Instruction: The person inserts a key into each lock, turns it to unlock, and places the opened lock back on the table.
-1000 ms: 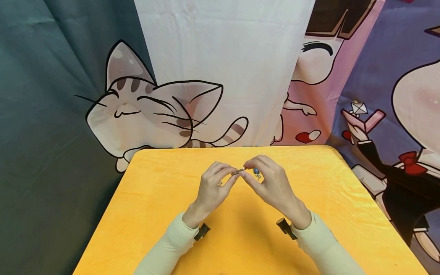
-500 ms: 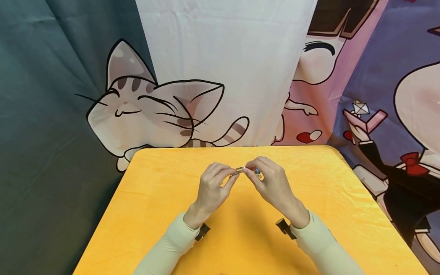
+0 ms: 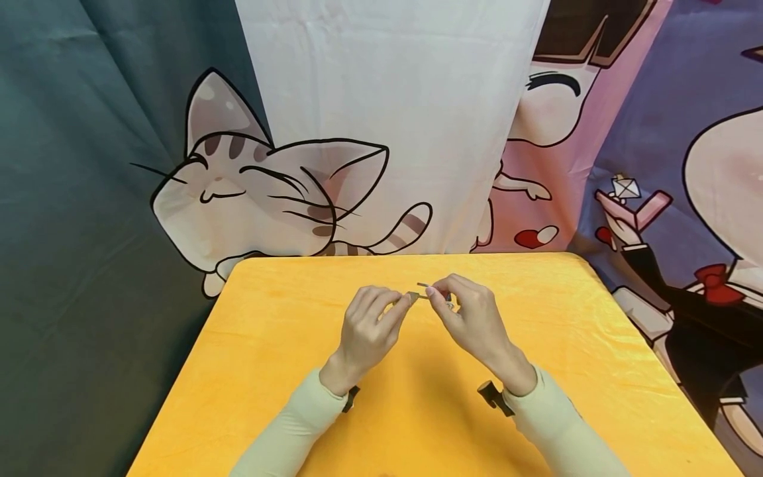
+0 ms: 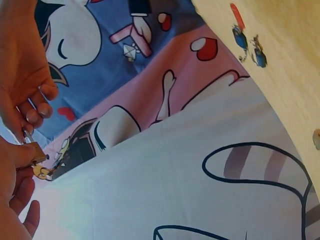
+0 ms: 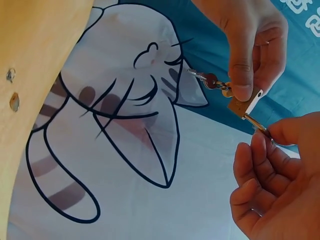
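In front of me a small brass padlock [image 5: 244, 105] is held in the air above the table. My left hand [image 3: 366, 324] pinches its body between thumb and fingers. My right hand [image 3: 473, 324] pinches the shackle [image 5: 255, 123], which stands out of the body; one leg is in the body and the other end is free. A hole shows in the lock's top face in the right wrist view. From the lock's lower end hang keys [image 5: 211, 80] on a ring, one with a dark reddish head. The fingertips cover part of the body and the shackle's bend.
Two blue padlocks, one [image 4: 240, 39] by a red strip [image 4: 237, 16] and the other [image 4: 259, 54] beside it, lie on the yellow-covered table [image 3: 268, 358]. Small metallic items, one brownish [image 5: 15, 101], lie elsewhere on it. A printed cloth [image 3: 381, 86] hangs behind.
The shackle has come away from the lock's body on one side, and its free end now shows. My left fingers have shifted on the body; my right hand has stayed nearly in place.
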Action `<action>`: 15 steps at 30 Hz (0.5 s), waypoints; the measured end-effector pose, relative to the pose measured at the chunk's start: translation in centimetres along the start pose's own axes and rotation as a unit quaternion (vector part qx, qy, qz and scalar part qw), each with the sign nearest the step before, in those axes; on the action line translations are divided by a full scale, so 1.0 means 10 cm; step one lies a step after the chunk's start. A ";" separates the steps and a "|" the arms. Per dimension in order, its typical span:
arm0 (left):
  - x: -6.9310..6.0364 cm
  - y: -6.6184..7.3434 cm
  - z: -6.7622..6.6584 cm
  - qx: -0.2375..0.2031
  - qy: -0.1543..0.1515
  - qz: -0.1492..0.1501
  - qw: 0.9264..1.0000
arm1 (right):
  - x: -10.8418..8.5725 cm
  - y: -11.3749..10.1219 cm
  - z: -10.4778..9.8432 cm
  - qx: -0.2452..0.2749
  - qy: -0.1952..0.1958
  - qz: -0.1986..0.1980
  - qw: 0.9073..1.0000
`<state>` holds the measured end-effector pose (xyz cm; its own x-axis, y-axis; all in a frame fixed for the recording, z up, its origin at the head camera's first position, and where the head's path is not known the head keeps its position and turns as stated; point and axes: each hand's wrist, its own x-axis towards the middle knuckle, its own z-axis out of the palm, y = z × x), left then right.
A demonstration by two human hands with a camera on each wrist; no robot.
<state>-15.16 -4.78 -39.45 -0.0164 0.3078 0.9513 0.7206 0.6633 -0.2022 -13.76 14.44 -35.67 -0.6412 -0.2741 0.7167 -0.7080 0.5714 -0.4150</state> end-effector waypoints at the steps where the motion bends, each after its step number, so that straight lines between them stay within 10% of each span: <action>1: 0.00 0.00 0.00 0.003 0.006 0.008 1.000 | 0.00 0.00 0.00 0.007 0.000 0.007 1.000; 15: -0.02 -0.09 -0.03 0.000 0.063 0.084 0.995 | -0.02 -0.03 -0.05 0.062 -0.052 0.105 0.991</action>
<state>-15.59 -5.68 -39.36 0.1903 0.3265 0.9258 0.7066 0.6092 -0.3601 -13.30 14.76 -35.41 -0.8003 -0.2417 0.5487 -0.5833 0.5257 -0.6191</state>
